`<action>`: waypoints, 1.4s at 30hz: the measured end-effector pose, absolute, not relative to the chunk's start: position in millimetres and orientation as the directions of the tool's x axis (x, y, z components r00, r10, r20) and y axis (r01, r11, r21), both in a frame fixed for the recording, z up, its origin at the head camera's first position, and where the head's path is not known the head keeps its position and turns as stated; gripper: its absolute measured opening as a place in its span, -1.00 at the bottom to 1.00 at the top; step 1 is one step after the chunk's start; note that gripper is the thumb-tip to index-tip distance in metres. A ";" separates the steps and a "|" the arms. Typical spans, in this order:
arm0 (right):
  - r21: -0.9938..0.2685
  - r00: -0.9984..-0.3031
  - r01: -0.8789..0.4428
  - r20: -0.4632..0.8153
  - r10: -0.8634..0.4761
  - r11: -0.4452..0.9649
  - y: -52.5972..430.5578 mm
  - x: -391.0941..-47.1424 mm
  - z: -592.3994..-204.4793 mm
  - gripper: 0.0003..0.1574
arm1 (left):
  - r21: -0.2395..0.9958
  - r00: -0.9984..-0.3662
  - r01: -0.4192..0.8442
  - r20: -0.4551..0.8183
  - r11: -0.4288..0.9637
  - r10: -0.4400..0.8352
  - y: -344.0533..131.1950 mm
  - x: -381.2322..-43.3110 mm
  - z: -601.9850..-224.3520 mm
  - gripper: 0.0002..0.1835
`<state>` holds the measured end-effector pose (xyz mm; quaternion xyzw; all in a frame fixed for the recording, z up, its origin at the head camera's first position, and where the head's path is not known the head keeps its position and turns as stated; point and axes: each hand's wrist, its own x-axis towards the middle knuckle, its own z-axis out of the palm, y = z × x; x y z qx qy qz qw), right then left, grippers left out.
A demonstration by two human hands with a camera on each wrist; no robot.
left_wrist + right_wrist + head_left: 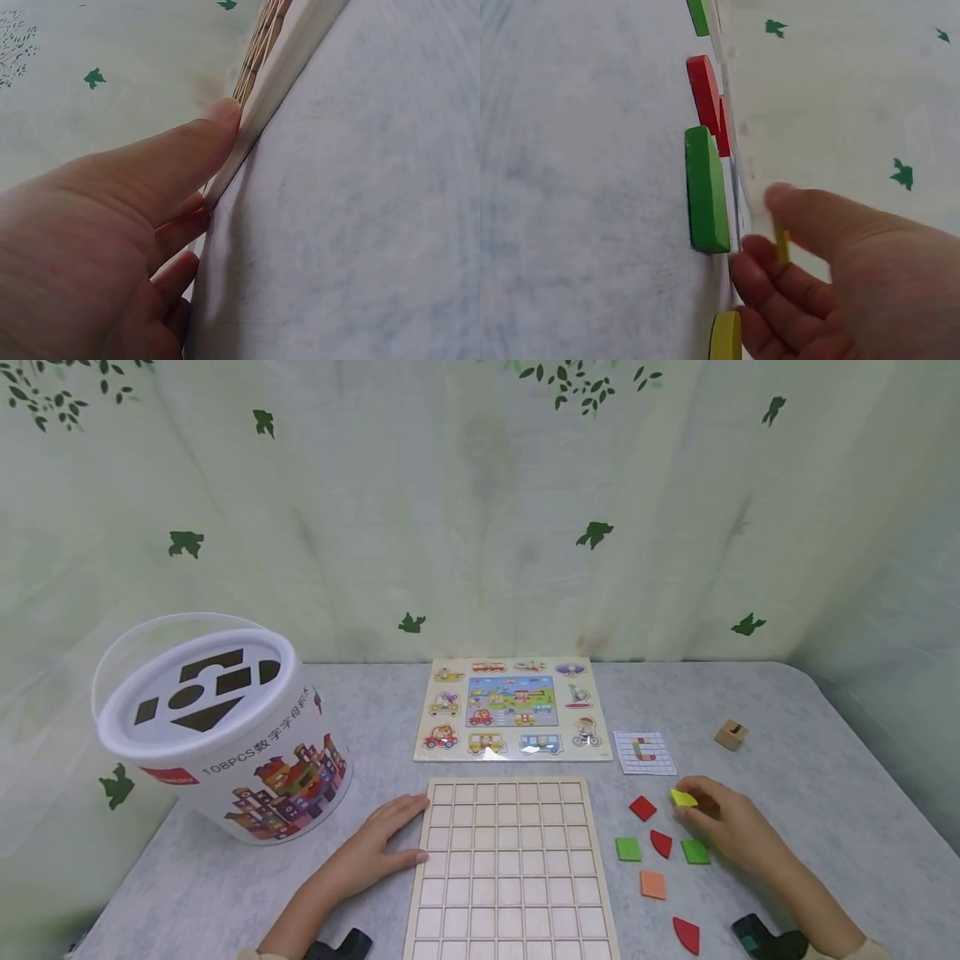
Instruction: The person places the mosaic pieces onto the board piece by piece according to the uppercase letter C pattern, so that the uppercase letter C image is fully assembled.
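A pale wooden grid board (510, 860) lies flat on the table, and no pieces stand in its visible squares. My left hand (378, 843) rests at the board's left edge with thumb and fingers fairly straight, touching the rim (274, 97). My right hand (731, 822) pinches a small flat yellow piece (682, 797) between thumb and fingers, above the table. In the right wrist view this piece (781, 244) shows edge-on. A second yellow piece (726, 337) lies under that hand, beside a green square (696, 852).
Red pieces (642, 808), a green square (628, 849) and an orange square (653, 885) lie right of the board. Behind stand a pattern card (645, 753), a vehicle puzzle (513, 752) and a wooden cube (731, 735). A big white bucket (285, 777) is at left.
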<state>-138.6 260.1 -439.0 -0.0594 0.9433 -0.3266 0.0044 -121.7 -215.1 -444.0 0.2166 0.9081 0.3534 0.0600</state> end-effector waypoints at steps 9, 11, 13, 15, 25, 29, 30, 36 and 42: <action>-0.869 -0.978 -0.178 0.107 -0.177 0.461 250.0 -136.1 -422.1 -0.59 | 0.677 -0.901 0.344 0.043 0.651 0.432 -215.0 -122.6 -446.4 -0.19; -0.891 -0.971 -0.199 0.123 -0.205 0.407 243.5 -136.1 -417.8 -0.59 | 0.678 -0.901 0.344 0.043 0.649 0.432 -214.9 -122.9 -446.6 -0.19; -0.910 -0.966 -0.201 0.122 -0.229 0.362 235.6 -136.6 -413.3 -0.59 | 0.678 -0.903 0.341 0.043 0.651 0.428 -214.8 -123.1 -446.6 -0.19; -0.920 -0.961 -0.199 0.116 -0.251 0.336 225.8 -138.1 -408.4 -0.59 | 0.675 -0.904 0.340 0.042 0.655 0.426 -214.6 -123.2 -446.5 -0.19; -0.954 -0.897 -0.268 0.196 -0.397 0.133 166.6 -155.4 -384.5 -0.58 | 0.677 -0.909 0.326 0.031 0.660 0.416 -214.3 -123.3 -446.5 -0.19; -0.978 -0.870 -0.209 0.177 -0.461 0.019 139.4 -163.1 -382.4 -0.59 | 0.679 -0.907 0.327 0.030 0.658 0.420 -215.1 -123.4 -446.9 -0.19; -0.983 -0.867 -0.183 0.157 -0.473 0.009 132.3 -164.4 -382.3 -0.60 | 0.680 -0.907 0.326 0.029 0.657 0.420 -215.4 -123.5 -446.8 -0.19; -0.992 -0.826 -0.128 0.113 -0.552 -0.011 95.1 -172.8 -390.5 -0.64 | 0.685 -0.906 0.328 0.033 0.650 0.421 -216.2 -122.8 -446.5 -0.19; -0.995 -0.815 -0.093 0.052 -0.577 0.042 73.1 -180.5 -407.7 -0.63 | 0.691 -0.907 0.322 0.029 0.647 0.421 -215.5 -121.9 -445.6 -0.20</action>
